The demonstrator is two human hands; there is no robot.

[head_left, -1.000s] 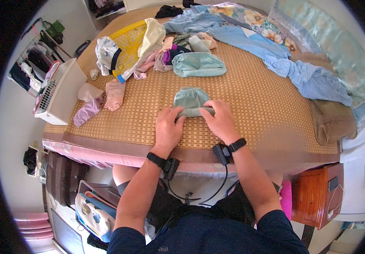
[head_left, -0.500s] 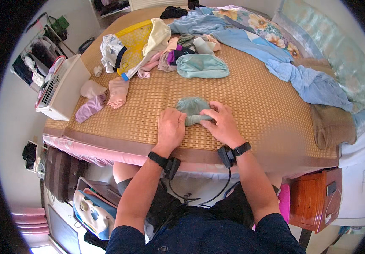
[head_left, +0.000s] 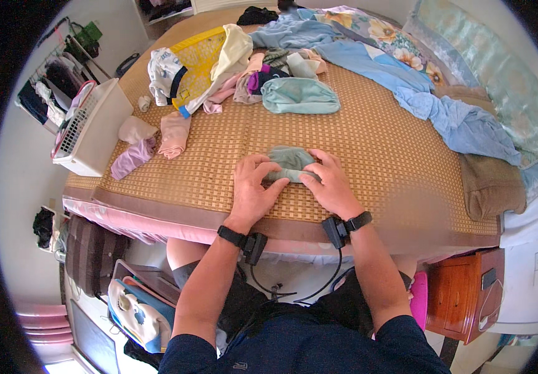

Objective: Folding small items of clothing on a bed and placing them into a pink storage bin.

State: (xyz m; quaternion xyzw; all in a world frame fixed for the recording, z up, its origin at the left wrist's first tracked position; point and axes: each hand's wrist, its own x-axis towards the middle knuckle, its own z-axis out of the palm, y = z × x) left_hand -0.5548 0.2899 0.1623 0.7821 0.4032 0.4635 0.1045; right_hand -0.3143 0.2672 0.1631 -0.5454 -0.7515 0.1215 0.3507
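A small grey-green garment (head_left: 291,156) lies on the woven mat near the bed's front edge, its near edge turned into a narrow roll. My left hand (head_left: 255,187) grips the left end of that roll, thumb in front and fingers curled behind. At its right end, my right hand (head_left: 330,184) pinches the fabric between thumb and fingers. Beyond my hands lies a mint-green garment (head_left: 300,96) with a gathered edge, spread flat. To the left rest a folded pink cloth (head_left: 174,134), a lilac cloth (head_left: 133,159) and a beige cloth bundle (head_left: 137,129).
A white plastic basket (head_left: 97,134) stands at the bed's left edge. Yellow clothing (head_left: 203,65) and other garments are heaped at the far middle. A blue garment (head_left: 462,121) and brown pillow (head_left: 493,187) lie right. A wooden cabinet (head_left: 459,296) stands beside the bed.
The near edge of the grey-green garment is rolled a little further from me. My left hand has opened out from a closed pose, its thumb now along the roll. My right hand has barely moved.
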